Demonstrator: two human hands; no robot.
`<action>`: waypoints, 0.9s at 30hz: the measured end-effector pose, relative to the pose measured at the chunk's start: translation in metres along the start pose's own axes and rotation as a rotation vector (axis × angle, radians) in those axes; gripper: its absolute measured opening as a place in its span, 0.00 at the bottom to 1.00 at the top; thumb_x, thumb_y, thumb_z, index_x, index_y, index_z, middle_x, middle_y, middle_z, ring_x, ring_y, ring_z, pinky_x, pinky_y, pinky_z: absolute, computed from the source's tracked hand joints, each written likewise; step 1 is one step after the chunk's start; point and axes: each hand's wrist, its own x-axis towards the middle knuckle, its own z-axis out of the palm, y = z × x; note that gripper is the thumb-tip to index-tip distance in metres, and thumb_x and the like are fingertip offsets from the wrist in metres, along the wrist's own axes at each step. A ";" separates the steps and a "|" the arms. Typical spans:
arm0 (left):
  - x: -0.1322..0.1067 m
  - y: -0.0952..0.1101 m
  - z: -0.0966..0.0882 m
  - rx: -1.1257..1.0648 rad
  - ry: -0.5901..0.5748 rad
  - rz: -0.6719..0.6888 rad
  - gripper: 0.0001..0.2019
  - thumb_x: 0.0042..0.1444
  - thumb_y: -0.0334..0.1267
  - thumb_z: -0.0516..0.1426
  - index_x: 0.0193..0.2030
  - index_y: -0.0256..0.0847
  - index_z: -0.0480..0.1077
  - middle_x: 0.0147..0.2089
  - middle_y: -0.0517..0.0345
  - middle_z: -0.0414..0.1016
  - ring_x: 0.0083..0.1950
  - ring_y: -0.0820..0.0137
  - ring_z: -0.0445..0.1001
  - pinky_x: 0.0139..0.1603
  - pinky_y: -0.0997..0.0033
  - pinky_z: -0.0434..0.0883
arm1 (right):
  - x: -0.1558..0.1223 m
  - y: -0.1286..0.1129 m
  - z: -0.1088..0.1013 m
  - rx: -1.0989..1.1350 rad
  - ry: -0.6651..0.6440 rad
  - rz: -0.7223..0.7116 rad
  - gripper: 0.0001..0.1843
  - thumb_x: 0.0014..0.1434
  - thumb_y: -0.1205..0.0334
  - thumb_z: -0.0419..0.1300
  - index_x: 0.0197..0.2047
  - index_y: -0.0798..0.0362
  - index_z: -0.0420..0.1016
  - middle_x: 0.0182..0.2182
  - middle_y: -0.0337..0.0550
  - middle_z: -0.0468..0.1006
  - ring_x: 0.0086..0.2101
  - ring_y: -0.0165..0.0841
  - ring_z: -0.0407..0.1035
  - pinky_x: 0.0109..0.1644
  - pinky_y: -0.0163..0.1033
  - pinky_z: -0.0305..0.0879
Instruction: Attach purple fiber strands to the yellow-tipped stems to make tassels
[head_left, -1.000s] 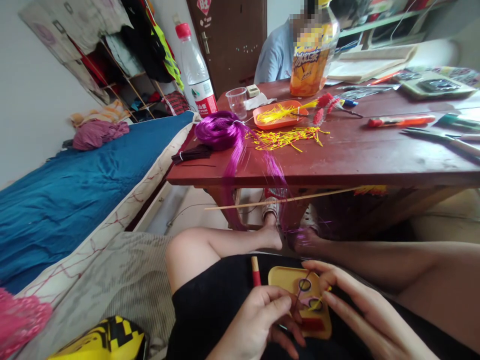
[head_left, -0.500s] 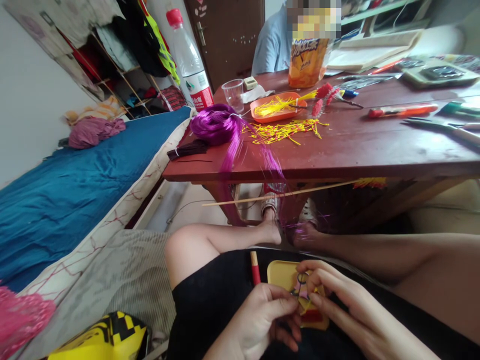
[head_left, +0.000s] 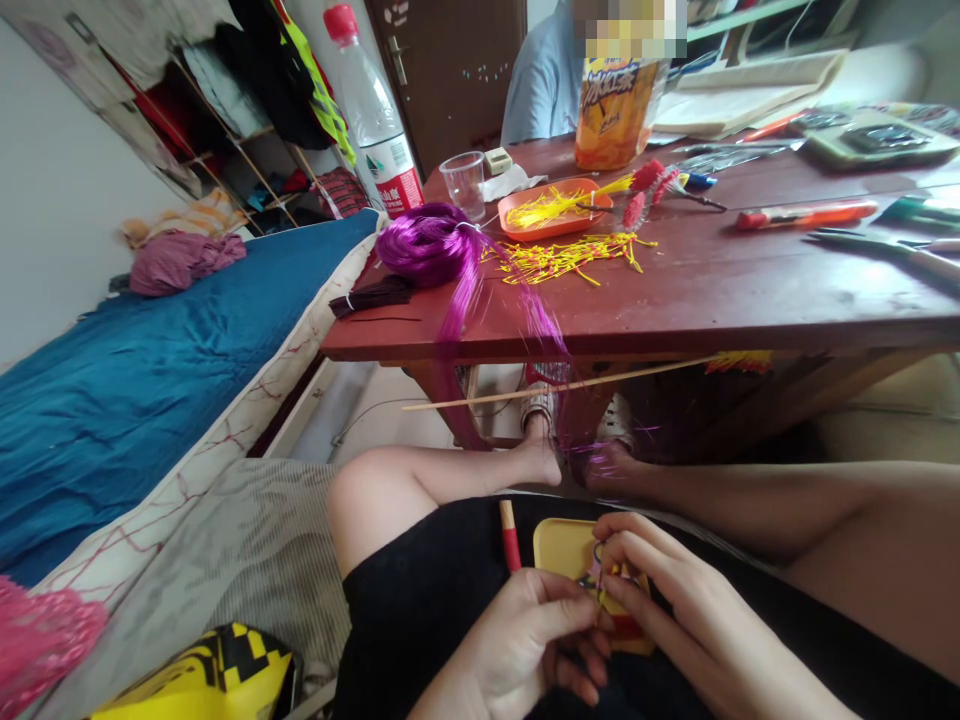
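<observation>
My left hand (head_left: 517,650) is closed, thumb and fingers pinched on a small piece over my lap; what it pinches is too small to name. My right hand (head_left: 675,620) is closed too, its fingertips pinched on a thin yellow strand above a small yellow tray (head_left: 559,545) that rests on my black-clad lap. Both hands meet over the tray and hide most of it. A red-tipped wooden stick (head_left: 509,535) lies beside the tray on the left.
A red wooden table (head_left: 712,290) stands ahead with purple fibre (head_left: 431,245), loose yellow strands (head_left: 570,258), an orange tray (head_left: 555,212), a cup, bottles and tools. Another person sits behind it. A blue-covered bed (head_left: 150,340) lies on the left.
My right hand has closed in over the yellow tray and met the left hand, covering small rings that showed on the tray earlier. The view has tipped slightly.
</observation>
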 end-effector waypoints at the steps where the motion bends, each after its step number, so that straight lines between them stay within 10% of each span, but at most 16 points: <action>1: 0.000 0.000 0.000 -0.002 -0.002 0.002 0.18 0.31 0.45 0.69 0.21 0.31 0.71 0.18 0.58 0.71 0.15 0.79 0.67 0.12 0.83 0.64 | 0.000 -0.001 0.000 0.003 0.007 -0.002 0.09 0.60 0.63 0.47 0.30 0.50 0.65 0.38 0.43 0.69 0.31 0.31 0.69 0.35 0.34 0.66; 9: -0.005 0.002 0.004 0.028 0.045 0.123 0.18 0.34 0.45 0.67 0.20 0.33 0.68 0.18 0.61 0.69 0.15 0.81 0.65 0.13 0.84 0.63 | -0.009 0.003 -0.001 0.191 0.083 0.112 0.06 0.58 0.59 0.53 0.33 0.50 0.67 0.33 0.41 0.68 0.27 0.31 0.66 0.30 0.33 0.66; 16: -0.007 0.004 0.006 0.169 0.035 0.167 0.16 0.37 0.44 0.66 0.20 0.32 0.68 0.17 0.60 0.68 0.15 0.80 0.64 0.15 0.83 0.64 | -0.011 0.007 0.015 0.937 -0.091 0.381 0.14 0.50 0.51 0.62 0.27 0.54 0.71 0.25 0.40 0.71 0.27 0.34 0.68 0.34 0.41 0.67; 27: -0.005 0.008 0.001 0.108 0.000 0.108 0.18 0.37 0.46 0.66 0.25 0.32 0.70 0.23 0.56 0.71 0.22 0.76 0.69 0.19 0.78 0.70 | -0.013 0.015 0.026 1.101 -0.031 0.456 0.14 0.49 0.53 0.65 0.24 0.56 0.72 0.21 0.37 0.71 0.23 0.28 0.66 0.29 0.33 0.64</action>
